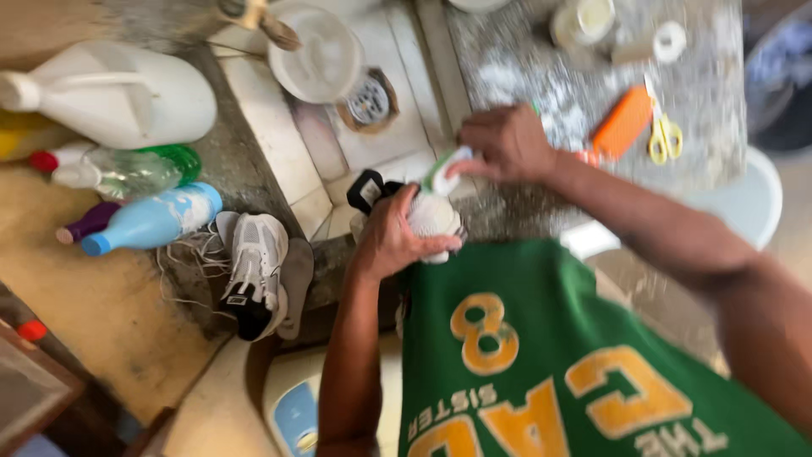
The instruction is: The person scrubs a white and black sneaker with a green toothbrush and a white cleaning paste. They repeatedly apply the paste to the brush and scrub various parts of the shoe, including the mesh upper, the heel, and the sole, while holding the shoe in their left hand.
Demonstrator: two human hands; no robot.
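My left hand [396, 235] grips a white sneaker [433, 216] with a black heel tab, held over the edge of a tiled sink. My right hand [506, 144] holds a small white and green brush [447, 169] against the top of that sneaker. A second white and grey sneaker [254, 271] lies on the counter to the left with its loose laces and an insole beside it. My green shirt fills the lower middle of the view.
A white bowl [324, 55] and a drain [369, 101] sit in the sink. A white jug [118, 93] and several bottles [152, 222] lie at left. An orange brush [622, 125] and yellow scissors [664, 135] rest on the stone counter at right.
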